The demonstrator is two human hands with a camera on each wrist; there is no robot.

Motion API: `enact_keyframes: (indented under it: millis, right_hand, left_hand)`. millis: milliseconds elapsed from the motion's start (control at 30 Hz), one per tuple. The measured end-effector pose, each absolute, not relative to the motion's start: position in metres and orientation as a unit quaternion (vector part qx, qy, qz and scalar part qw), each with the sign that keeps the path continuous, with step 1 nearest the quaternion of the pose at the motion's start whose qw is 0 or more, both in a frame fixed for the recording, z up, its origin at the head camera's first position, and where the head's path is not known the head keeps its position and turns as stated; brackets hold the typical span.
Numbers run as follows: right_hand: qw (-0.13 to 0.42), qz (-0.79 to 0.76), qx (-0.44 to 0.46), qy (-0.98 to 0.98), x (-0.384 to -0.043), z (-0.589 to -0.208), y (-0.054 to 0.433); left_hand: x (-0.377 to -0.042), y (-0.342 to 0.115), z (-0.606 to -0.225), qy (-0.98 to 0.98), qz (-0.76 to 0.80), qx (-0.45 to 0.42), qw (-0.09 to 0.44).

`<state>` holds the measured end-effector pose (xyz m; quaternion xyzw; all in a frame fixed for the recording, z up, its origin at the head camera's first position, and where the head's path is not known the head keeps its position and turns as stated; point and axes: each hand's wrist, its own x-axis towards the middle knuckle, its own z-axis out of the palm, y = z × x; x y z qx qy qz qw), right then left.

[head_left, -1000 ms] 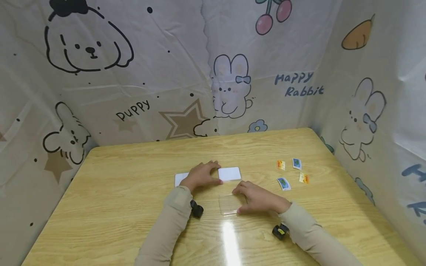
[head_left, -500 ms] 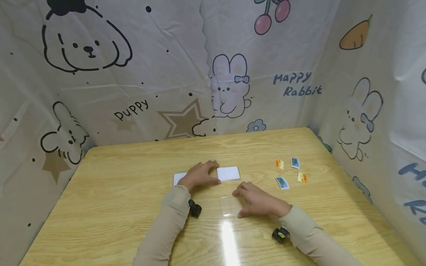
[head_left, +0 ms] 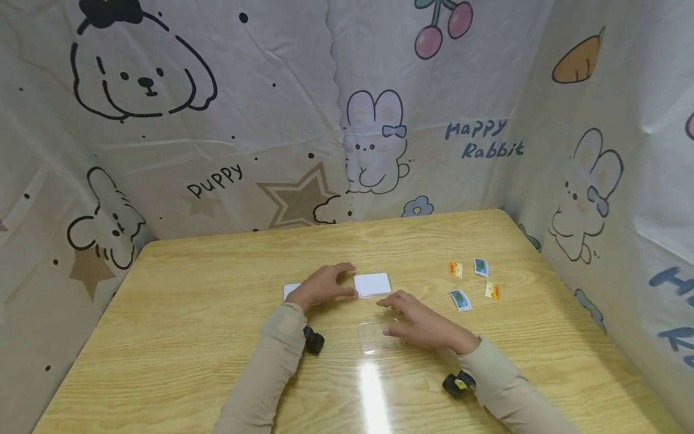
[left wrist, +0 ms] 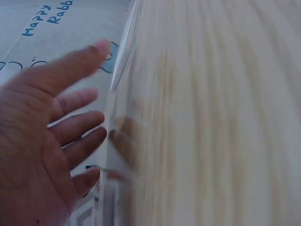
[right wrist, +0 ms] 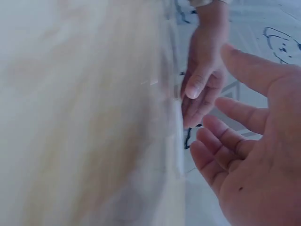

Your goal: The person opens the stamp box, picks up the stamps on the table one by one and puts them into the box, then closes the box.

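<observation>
My left hand [head_left: 324, 284] is by the left edge of a white rectangular card [head_left: 372, 284], thumb and fingertips near its corners, holding nothing. Its fingers are relaxed and spread in the left wrist view, above the table surface. Behind that wrist a second white card [head_left: 290, 292] is partly covered. Nearer the front, a thin clear square piece [head_left: 371, 339] lies flat on the table. My right hand [head_left: 420, 322] hovers over its right side, fingers spread and nothing gripped; the right wrist view also shows the fingers apart.
Several small picture pieces lie on the wooden table [head_left: 217, 337] at the right, among them a blue one [head_left: 460, 299] and an orange one [head_left: 455, 269]. Cartoon-printed curtains [head_left: 260, 90] enclose the table's back and sides.
My right hand has lifted off the clear piece's edges, its thumb and fingers rising from it. The left hand stays almost in place beside the white card.
</observation>
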<state>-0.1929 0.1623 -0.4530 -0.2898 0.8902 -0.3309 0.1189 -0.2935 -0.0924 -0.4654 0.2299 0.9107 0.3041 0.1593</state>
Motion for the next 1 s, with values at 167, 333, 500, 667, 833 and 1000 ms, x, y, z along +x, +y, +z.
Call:
enact_keyframes:
  millis: [167, 333, 500, 667, 833, 1000]
  right_hand:
    - [0.107, -0.419, -0.295, 0.852, -0.197, -0.441, 0.156]
    - [0.108, -0.465, -0.286, 0.831, -0.201, -0.429, 0.145]
    - [0.117, -0.497, -0.273, 0.815, -0.206, -0.420, 0.132]
    - [0.128, -0.511, -0.276, 0.804, -0.211, -0.414, 0.114]
    - [0.144, -0.520, -0.282, 0.794, -0.216, -0.406, 0.096]
    - [0.154, -0.516, -0.304, 0.786, -0.224, -0.405, 0.079]
  left_hand:
    - [-0.290, -0.108, -0.460, 0.899, 0.347, 0.221, 0.149]
    - [-0.287, -0.129, -0.453, 0.896, 0.363, 0.211, 0.143]
    - [-0.283, -0.151, -0.446, 0.892, 0.376, 0.212, 0.135]
    - [-0.277, -0.175, -0.444, 0.893, 0.382, 0.205, 0.122]
    - [-0.271, -0.198, -0.447, 0.895, 0.386, 0.192, 0.113]
    - [-0.266, -0.212, -0.451, 0.903, 0.371, 0.186, 0.109]
